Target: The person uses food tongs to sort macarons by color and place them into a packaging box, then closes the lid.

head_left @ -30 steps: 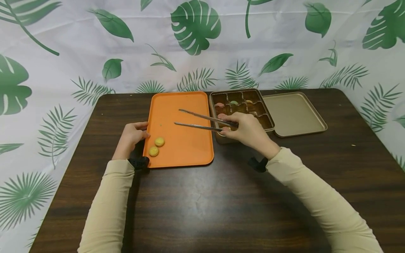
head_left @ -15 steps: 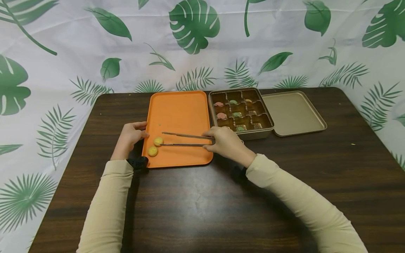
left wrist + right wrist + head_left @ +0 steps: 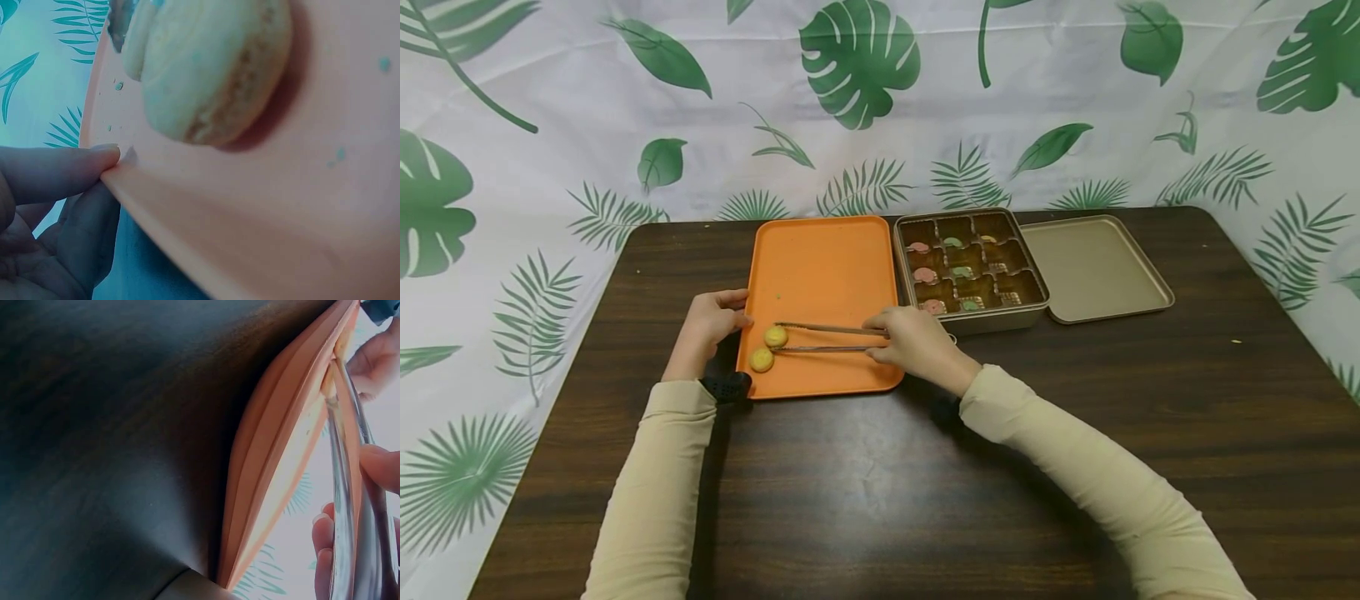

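Note:
An orange tray (image 3: pixel 831 267) lies on the dark wooden table. Two yellow macarons sit at its near left: one (image 3: pixel 776 336) between the tips of metal tongs (image 3: pixel 823 337), the other (image 3: pixel 762 360) just in front of it. My right hand (image 3: pixel 910 340) grips the tongs' handle end. My left hand (image 3: pixel 711 321) holds the tray's left rim (image 3: pixel 125 187) with thumb and fingers. In the left wrist view a macaron (image 3: pixel 212 69) fills the frame; the right wrist view shows the tongs (image 3: pixel 344 487) over the tray edge (image 3: pixel 275 462).
A gold tin (image 3: pixel 1037 312) with compartments holding pink and green macarons stands right of the tray. Its lid (image 3: pixel 1097 267) lies beside it on the right. A leaf-print cloth hangs behind the table. A small crumb (image 3: pixel 1237 342) lies at the far right.
My right hand has carried the tongs from over the tin leftward and down to the tray, and the tips now flank the farther yellow macaron. The left hand has stayed on the rim.

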Action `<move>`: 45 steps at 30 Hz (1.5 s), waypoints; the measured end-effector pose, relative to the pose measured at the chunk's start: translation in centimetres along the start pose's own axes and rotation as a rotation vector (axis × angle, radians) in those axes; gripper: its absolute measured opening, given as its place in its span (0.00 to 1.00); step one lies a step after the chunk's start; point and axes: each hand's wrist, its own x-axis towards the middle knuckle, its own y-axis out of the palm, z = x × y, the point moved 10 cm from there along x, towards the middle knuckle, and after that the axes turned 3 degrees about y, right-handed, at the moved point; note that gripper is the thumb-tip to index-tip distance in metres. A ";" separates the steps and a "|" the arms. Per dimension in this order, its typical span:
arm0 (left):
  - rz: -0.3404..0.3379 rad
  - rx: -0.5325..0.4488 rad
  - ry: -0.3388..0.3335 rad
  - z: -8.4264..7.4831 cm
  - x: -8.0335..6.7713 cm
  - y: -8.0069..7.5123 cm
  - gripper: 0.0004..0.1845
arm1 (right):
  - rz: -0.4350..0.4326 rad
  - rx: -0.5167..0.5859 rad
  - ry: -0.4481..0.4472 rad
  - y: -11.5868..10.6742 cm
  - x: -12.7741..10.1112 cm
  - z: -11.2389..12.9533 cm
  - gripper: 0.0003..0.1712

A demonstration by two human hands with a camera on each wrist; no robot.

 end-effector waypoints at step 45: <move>-0.001 0.001 0.012 0.1 0.1 0.1 0.32 | -0.420 -0.014 0.104 -12.9 -7.6 -9.0 0.17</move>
